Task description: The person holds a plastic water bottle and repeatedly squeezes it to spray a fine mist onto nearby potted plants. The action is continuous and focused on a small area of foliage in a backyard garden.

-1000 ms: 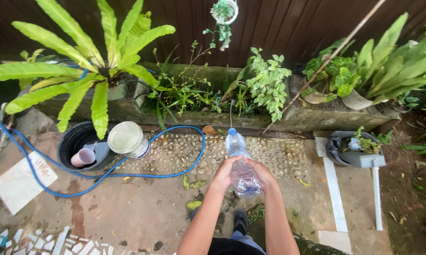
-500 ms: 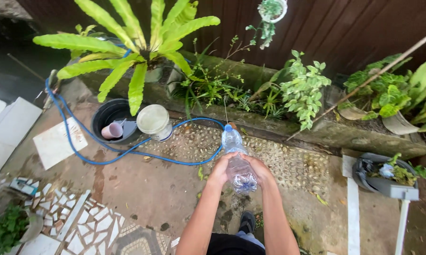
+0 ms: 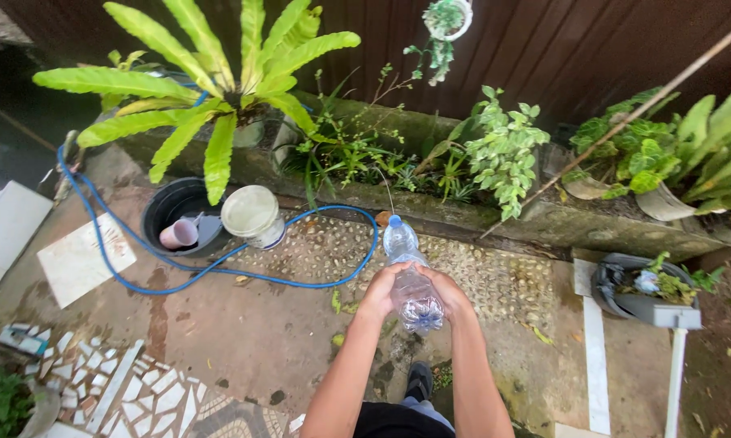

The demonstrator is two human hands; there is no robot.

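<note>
At far left a blue rubber garden hose loops across the wet concrete floor. Beside it stands one round black plastic tub with a pale pink plastic cup lying in it, and touching the tub's right side is one white plastic bucket with a cream lid. Above these spreads a large bird's-nest fern with long green fronds, growing in a mossy concrete planter trough.

In the middle, the left hand and the right hand both clench one clear, crumpled plastic water bottle with a blue cap, held out in front of the body above the pebbled paving, cap pointing away toward the planter. A thin jet of water seems to leave the cap. The bottle looks light, thin-walled and soft, so it will likely give under pressure; its wet skin may be slippery. The lower body, where both palms wrap it, seems the best place to hold, since the neck is stiffer and narrower.

At right, one long thin bamboo stick leans across the plants, and one grey pot with a small plant sits on a white post.

Counted: one bottle, two hands, one hose, one tub, one cup, one bucket.
</note>
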